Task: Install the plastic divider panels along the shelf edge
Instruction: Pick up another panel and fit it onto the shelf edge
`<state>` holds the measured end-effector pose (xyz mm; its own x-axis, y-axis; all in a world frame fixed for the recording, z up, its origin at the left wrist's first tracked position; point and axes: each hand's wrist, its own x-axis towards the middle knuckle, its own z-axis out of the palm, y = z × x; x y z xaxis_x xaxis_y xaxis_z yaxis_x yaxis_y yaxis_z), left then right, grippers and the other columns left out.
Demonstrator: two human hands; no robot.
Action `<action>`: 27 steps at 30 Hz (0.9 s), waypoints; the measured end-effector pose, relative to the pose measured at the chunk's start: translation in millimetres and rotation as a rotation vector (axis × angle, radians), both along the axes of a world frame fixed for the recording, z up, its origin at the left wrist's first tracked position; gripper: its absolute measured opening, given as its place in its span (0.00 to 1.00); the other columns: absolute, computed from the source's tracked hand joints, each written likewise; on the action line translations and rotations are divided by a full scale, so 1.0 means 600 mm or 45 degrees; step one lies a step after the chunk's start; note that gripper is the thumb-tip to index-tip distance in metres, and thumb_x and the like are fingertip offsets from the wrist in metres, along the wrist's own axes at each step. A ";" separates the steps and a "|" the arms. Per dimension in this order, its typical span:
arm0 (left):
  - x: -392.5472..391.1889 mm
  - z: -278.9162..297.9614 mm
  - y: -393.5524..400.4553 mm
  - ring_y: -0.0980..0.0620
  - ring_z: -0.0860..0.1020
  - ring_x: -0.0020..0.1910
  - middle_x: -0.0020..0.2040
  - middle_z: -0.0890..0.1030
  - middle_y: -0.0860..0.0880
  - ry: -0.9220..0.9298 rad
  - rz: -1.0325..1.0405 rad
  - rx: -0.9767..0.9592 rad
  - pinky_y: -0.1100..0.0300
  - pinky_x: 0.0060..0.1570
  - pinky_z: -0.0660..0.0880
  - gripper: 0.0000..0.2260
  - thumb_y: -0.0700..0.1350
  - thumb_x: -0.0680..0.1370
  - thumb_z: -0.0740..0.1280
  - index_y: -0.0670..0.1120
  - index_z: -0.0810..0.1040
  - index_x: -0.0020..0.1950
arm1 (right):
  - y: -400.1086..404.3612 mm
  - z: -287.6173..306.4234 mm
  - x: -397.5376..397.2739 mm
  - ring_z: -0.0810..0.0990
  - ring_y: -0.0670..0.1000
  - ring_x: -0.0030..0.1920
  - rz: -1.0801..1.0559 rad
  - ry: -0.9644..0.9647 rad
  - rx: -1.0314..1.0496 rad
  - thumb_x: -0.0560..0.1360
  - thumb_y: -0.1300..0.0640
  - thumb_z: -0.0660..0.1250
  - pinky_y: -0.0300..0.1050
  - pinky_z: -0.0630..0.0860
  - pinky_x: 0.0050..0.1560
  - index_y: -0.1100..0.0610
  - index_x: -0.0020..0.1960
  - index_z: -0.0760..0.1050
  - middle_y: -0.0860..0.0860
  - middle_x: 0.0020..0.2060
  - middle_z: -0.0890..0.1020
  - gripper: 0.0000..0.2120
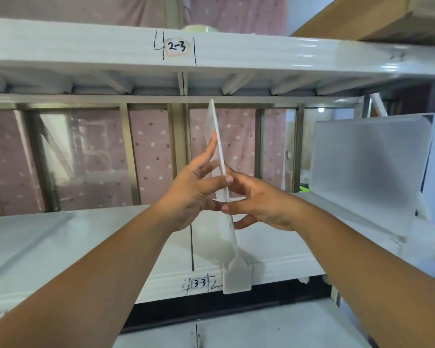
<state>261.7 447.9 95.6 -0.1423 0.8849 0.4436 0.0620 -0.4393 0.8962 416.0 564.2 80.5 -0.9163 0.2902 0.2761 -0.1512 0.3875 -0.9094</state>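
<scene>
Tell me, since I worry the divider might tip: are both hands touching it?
Touching. The head view shows the left hand and right hand pressed flat on opposite faces of the upright divider, fingers against the plastic.

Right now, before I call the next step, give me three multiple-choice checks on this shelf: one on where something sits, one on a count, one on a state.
1. Where is the clip foot of the held divider panel?
A. Hooked over the shelf's front edge just right of the 3-3 label
B. On the upper shelf by the 2-3 label
C. Lying flat on the floor

2. How many divider panels are visible?
A. One
B. Two
C. Four

3. How is the held panel being handled?
A. Left hand only
B. Untouched
C. Pinched between both hands

Answers:
1 A: its foot overlaps the shelf lip beside that label.
2 B: the held one plus a frosted panel at the right.
3 C: the left hand and right hand press on opposite faces.
</scene>
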 end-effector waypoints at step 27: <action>0.015 0.003 0.034 0.37 0.68 0.79 0.81 0.68 0.48 0.106 0.154 -0.088 0.28 0.51 0.82 0.37 0.38 0.78 0.74 0.76 0.68 0.73 | 0.016 -0.041 -0.012 0.78 0.46 0.68 -0.154 0.128 0.024 0.72 0.54 0.72 0.52 0.85 0.44 0.29 0.69 0.72 0.37 0.67 0.78 0.30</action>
<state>270.9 468.5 97.6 -0.2150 0.8922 0.3973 0.1865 -0.3618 0.9134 409.0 573.7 56.1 -0.8425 0.3905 0.3711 -0.1926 0.4250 -0.8844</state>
